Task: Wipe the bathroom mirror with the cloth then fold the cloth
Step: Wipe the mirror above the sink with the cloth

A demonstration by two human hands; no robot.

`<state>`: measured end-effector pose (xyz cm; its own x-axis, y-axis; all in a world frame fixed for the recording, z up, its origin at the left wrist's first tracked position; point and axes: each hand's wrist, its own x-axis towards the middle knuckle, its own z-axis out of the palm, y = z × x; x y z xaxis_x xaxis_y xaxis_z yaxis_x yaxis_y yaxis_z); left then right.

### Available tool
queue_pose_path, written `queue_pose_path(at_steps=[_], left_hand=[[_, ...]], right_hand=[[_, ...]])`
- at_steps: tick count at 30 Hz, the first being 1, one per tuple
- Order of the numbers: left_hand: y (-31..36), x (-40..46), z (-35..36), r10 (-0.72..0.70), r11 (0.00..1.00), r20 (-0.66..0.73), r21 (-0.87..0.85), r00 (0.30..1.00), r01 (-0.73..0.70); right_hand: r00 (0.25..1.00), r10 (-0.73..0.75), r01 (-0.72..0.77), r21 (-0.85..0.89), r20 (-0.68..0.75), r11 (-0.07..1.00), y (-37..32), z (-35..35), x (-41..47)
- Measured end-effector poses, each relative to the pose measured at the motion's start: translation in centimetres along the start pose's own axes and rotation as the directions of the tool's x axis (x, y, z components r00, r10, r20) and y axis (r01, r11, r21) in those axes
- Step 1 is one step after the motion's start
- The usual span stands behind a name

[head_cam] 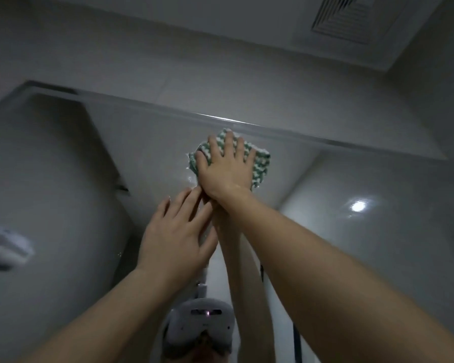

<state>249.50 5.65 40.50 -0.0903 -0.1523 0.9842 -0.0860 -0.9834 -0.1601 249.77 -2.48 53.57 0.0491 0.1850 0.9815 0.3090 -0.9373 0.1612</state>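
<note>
The bathroom mirror (147, 142) fills the lower part of the view, its top edge running across the middle. A green-and-white knobbly cloth (260, 163) lies flat against the glass just under that top edge. My right hand (226, 169) presses on the cloth with straight, spread fingers. My left hand (176, 231) rests flat on the glass just below and to the left, fingers straight, holding nothing. Most of the cloth is hidden under my right hand.
The mirror shows my raised arms and a headset (199, 326) at the bottom centre. Grey tiled wall (220, 61) rises above the mirror. A ceiling vent (349, 17) is at the top right. A light spot (358, 206) reflects at the right.
</note>
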Motion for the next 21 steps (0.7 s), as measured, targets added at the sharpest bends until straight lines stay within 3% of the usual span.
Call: queue_pose_path(at_steps=[10,12,14,21], left_hand=[[3.7,-0.1,1.0,-0.205,0.979,0.025,0.018,0.978,0.205],[6.1,-0.2,1.4,-0.176,0.984,0.039,0.028,0.984,0.175],[9.5,-0.4,2.2,-0.110,0.993,0.064,0.040,0.992,0.108],[17.9,-1.1,3.3,-0.113,0.994,0.084,0.008,0.990,0.113]], right_hand=[[0.982,-0.182,0.183,-0.023,0.050,0.983,5.1,-1.3,-1.4],[0.982,-0.181,0.183,-0.024,0.054,0.983,7.4,-1.8,-2.4],[0.986,-0.159,0.160,-0.025,0.056,0.987,10.7,-2.5,-3.7],[0.998,0.064,-0.062,-0.052,0.027,0.997,23.8,-5.2,-10.4]])
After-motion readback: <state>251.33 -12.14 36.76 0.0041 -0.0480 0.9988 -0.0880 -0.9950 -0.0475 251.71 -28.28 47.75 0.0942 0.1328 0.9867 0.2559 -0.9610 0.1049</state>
